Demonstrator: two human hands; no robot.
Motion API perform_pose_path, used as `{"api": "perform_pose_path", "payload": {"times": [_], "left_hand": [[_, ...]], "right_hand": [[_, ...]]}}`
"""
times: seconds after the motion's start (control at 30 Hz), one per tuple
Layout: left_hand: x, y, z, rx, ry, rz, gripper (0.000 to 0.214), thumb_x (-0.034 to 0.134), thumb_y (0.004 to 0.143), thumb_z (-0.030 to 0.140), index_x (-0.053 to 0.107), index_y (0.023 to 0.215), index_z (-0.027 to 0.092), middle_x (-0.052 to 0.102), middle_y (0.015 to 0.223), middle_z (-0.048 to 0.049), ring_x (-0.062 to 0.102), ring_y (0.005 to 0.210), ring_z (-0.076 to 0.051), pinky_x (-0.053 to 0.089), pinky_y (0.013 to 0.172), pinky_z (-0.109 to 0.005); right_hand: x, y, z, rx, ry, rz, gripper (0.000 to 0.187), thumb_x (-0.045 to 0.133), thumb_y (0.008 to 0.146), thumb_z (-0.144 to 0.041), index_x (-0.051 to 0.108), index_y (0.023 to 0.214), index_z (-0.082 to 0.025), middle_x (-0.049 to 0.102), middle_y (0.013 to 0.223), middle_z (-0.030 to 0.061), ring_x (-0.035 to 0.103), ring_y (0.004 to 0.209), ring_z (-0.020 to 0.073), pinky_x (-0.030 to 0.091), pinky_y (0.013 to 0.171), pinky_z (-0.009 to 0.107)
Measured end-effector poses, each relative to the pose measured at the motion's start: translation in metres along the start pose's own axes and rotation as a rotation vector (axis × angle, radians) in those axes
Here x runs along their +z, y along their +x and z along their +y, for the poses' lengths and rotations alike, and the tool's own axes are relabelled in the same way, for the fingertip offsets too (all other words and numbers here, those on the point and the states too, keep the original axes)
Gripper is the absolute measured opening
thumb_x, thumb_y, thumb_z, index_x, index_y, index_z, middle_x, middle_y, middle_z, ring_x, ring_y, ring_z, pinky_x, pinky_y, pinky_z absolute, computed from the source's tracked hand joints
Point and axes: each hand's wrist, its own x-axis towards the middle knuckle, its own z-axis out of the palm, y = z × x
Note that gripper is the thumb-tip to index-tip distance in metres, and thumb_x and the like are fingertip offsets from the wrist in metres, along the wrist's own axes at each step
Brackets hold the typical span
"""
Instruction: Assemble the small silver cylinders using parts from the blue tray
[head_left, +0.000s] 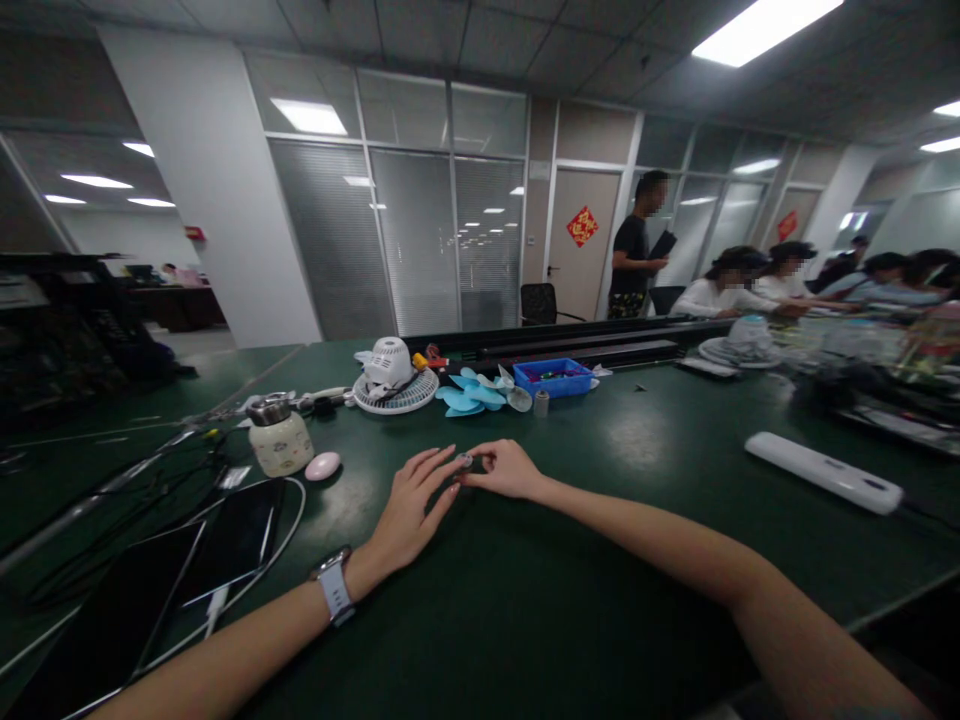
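Observation:
My left hand (412, 505) hovers over the dark green table with its fingers stretched out and apart; its index fingertip is at a small silvery piece (466, 461). From the right, my right hand (506, 470) pinches this piece between bent fingers and thumb. The piece is too small to name. A grey-strapped watch (334, 588) is on my left wrist. Beyond the hands lie light blue fan blades (474, 391), a small grey metal cylinder (541, 403) and a blue tray (555, 378) with small parts in it.
A white fan body on its round grille (397, 393) stands at the back. To the left are a cream bottle (279, 437), a pink oval object (323, 466), phone-like dark devices (234, 545) and cables. A long white device (823, 472) lies right. Several people are at the far right.

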Motion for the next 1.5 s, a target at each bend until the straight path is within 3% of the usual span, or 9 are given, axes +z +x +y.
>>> {"api": "perform_pose_path", "payload": {"times": [0.27, 0.53, 0.63, 0.73, 0.83, 1.0, 1.1, 1.23, 1.5], "left_hand": [[0.008, 0.006, -0.005, 0.031, 0.001, -0.003, 0.042, 0.042, 0.096, 0.031, 0.047, 0.137, 0.035, 0.051, 0.144, -0.001, 0.04, 0.133, -0.024, 0.039, 0.108, -0.051], [0.006, 0.012, -0.003, -0.049, -0.124, 0.058, 0.038, 0.041, 0.096, 0.034, 0.053, 0.132, 0.033, 0.053, 0.142, 0.0001, 0.042, 0.13, -0.023, 0.039, 0.108, -0.051], [0.005, 0.009, -0.01, -0.111, -0.124, 0.121, 0.037, 0.042, 0.095, 0.035, 0.056, 0.13, 0.032, 0.056, 0.139, -0.0007, 0.045, 0.127, -0.023, 0.039, 0.107, -0.052], [0.009, 0.003, -0.024, -0.187, -0.083, 0.078, 0.036, 0.046, 0.093, 0.037, 0.06, 0.125, 0.031, 0.061, 0.133, -0.0017, 0.049, 0.124, -0.026, 0.041, 0.104, -0.054], [0.016, -0.001, -0.035, -0.217, -0.045, -0.04, 0.035, 0.046, 0.092, 0.038, 0.064, 0.12, 0.03, 0.065, 0.128, -0.0028, 0.049, 0.126, -0.03, 0.041, 0.1, -0.059], [0.019, -0.001, -0.038, -0.229, 0.003, -0.188, 0.039, 0.042, 0.092, 0.041, 0.061, 0.125, 0.03, 0.06, 0.135, -0.001, 0.04, 0.136, -0.03, 0.036, 0.105, -0.059], [0.018, 0.0, -0.037, -0.246, 0.027, -0.24, 0.042, 0.04, 0.093, 0.041, 0.059, 0.128, 0.029, 0.056, 0.139, 0.0005, 0.035, 0.14, -0.028, 0.033, 0.109, -0.057], [0.017, 0.0, -0.037, -0.254, 0.037, -0.259, 0.044, 0.038, 0.093, 0.043, 0.058, 0.13, 0.029, 0.054, 0.14, 0.0008, 0.033, 0.141, -0.028, 0.034, 0.109, -0.057], [0.017, 0.002, -0.034, -0.267, 0.031, -0.243, 0.043, 0.039, 0.092, 0.042, 0.06, 0.127, 0.029, 0.057, 0.138, -0.0004, 0.036, 0.139, -0.028, 0.035, 0.108, -0.057]], "right_hand": [[0.009, -0.003, 0.0, -0.012, -0.036, 0.035, 0.03, 0.069, 0.076, -0.043, 0.072, 0.095, -0.019, 0.053, 0.056, -0.0061, 0.046, 0.051, 0.0084, 0.031, 0.052, 0.021], [0.011, -0.007, -0.001, -0.005, -0.028, 0.024, 0.039, 0.068, 0.077, -0.05, 0.071, 0.1, -0.019, 0.056, 0.06, -0.0049, 0.049, 0.053, 0.0085, 0.032, 0.053, 0.021], [0.01, -0.007, -0.002, 0.009, -0.019, 0.043, 0.048, 0.067, 0.075, -0.059, 0.071, 0.103, -0.02, 0.056, 0.06, -0.0046, 0.048, 0.053, 0.0087, 0.031, 0.053, 0.021], [0.001, -0.006, 0.003, 0.018, -0.033, 0.115, 0.054, 0.066, 0.073, -0.065, 0.072, 0.103, -0.021, 0.056, 0.058, -0.0046, 0.047, 0.052, 0.0087, 0.031, 0.052, 0.022], [-0.024, -0.004, 0.022, 0.08, -0.063, 0.254, 0.059, 0.065, 0.072, -0.067, 0.072, 0.106, -0.02, 0.058, 0.06, -0.0036, 0.048, 0.052, 0.0092, 0.032, 0.052, 0.022], [-0.082, 0.003, 0.079, 0.28, -0.244, 0.546, 0.057, 0.064, 0.072, -0.065, 0.073, 0.105, -0.019, 0.065, 0.065, 0.0002, 0.058, 0.06, 0.0144, 0.039, 0.056, 0.023], [-0.104, 0.009, 0.11, 0.443, -0.371, 0.581, 0.053, 0.065, 0.073, -0.062, 0.072, 0.107, -0.022, 0.071, 0.076, 0.0029, 0.065, 0.073, 0.0186, 0.045, 0.064, 0.025], [-0.109, 0.016, 0.132, 0.602, -0.417, 0.542, 0.053, 0.065, 0.074, -0.062, 0.072, 0.11, -0.023, 0.074, 0.096, 0.0067, 0.068, 0.091, 0.0235, 0.049, 0.073, 0.027], [-0.101, 0.018, 0.143, 0.664, -0.416, 0.505, 0.056, 0.062, 0.075, -0.063, 0.07, 0.114, -0.024, 0.071, 0.11, 0.0086, 0.066, 0.1, 0.0259, 0.049, 0.076, 0.029]]}}
